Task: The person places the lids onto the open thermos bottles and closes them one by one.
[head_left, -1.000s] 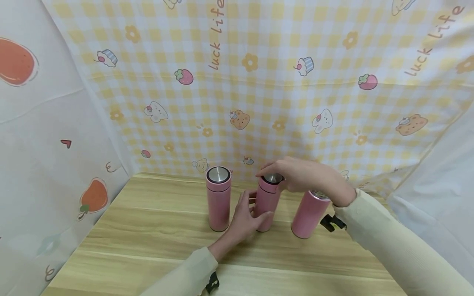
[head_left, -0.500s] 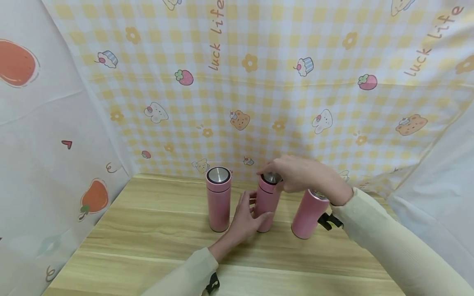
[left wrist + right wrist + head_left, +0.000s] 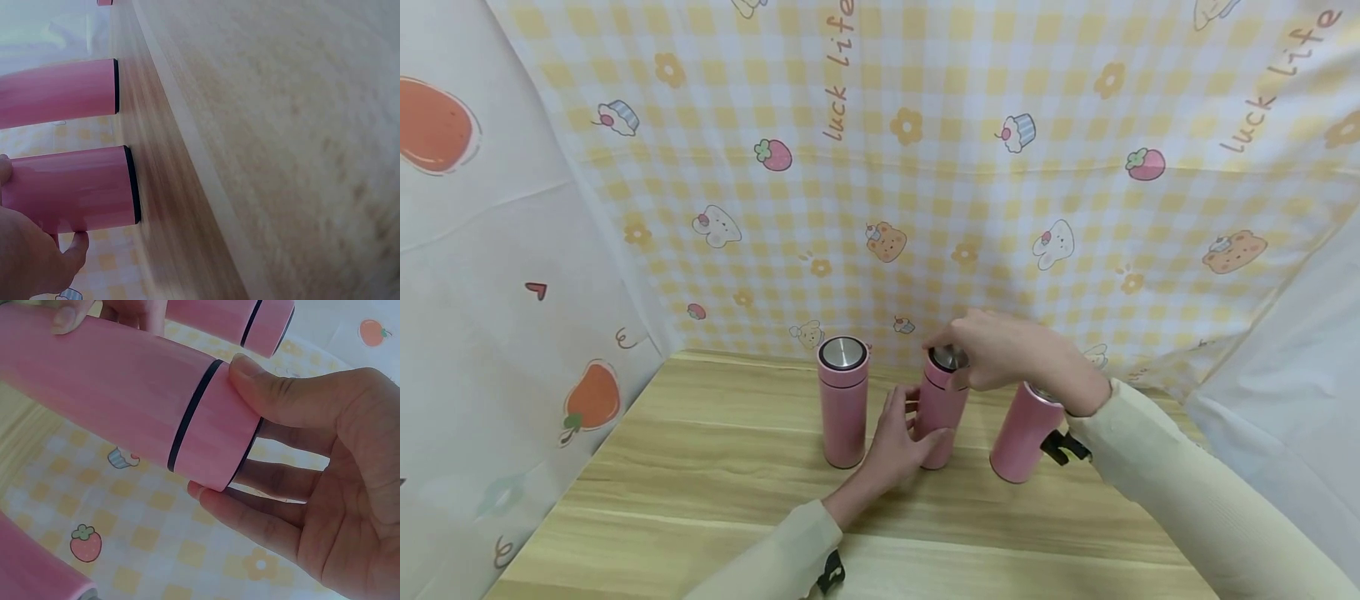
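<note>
In the head view, three pink thermos bottles stand in a row. My left hand (image 3: 898,446) grips the middle thermos bottle (image 3: 942,408) round its body, thumb in front. Over its top, my right hand (image 3: 1003,350) holds the pink lid (image 3: 215,425), thumb on one side and fingers on the other in the right wrist view. A thin black ring shows between lid and body. The left thermos bottle (image 3: 843,417) has a silver-topped lid. At right, another thermos bottle (image 3: 1024,437) is partly hidden at its top by my right wrist; a metallic rim shows there.
The bottles stand on a wood-grain table (image 3: 715,483). Close behind hangs a yellow-checked cloth (image 3: 925,192) with cartoon prints. White printed cloth (image 3: 490,333) closes off the left side, and more white cloth (image 3: 1292,400) hangs at the right.
My right hand has shifted slightly left and turned a little at the lid, with the wrist and sleeve following. My left hand and the bottles have stayed in place.
</note>
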A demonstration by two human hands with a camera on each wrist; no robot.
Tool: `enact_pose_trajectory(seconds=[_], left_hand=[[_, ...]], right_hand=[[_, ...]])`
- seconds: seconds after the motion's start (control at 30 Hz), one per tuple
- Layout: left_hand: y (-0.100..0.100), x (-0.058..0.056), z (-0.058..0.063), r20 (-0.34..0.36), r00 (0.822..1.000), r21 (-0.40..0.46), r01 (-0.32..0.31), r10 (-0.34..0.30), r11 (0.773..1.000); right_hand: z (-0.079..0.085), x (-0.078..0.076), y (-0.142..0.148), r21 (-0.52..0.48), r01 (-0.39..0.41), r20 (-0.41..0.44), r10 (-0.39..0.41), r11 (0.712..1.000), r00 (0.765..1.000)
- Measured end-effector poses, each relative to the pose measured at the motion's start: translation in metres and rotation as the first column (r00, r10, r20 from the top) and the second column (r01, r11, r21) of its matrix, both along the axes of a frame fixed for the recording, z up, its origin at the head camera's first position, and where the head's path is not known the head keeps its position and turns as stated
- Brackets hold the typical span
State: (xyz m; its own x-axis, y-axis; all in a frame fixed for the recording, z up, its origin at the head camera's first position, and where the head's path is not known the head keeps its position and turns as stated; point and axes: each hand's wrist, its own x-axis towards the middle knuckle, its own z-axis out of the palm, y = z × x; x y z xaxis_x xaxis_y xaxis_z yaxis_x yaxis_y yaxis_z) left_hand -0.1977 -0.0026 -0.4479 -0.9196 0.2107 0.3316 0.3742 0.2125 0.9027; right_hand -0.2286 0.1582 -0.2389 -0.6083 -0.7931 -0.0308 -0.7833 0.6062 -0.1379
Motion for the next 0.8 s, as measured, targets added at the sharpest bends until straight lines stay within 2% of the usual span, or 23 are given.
enact_pose_trajectory(seconds=[0.5,0.8], left_hand=[[0.0004,-0.0013,-0.0027,0.000,1.000,-0.007,0.005,-0.005,1.000],[-0.0008,0.0020,0.0009,-0.012,1.000,0.006,0.027,-0.027,1.000]], right_hand=[[-0.0037,-0.0013,-0.0004,0.001,-0.014,-0.078,0.014,1.000,0.997],[-0.0043,-0.0013,-0.0001,0.009,0.000,-0.112,0.001,1.000,0.994]])
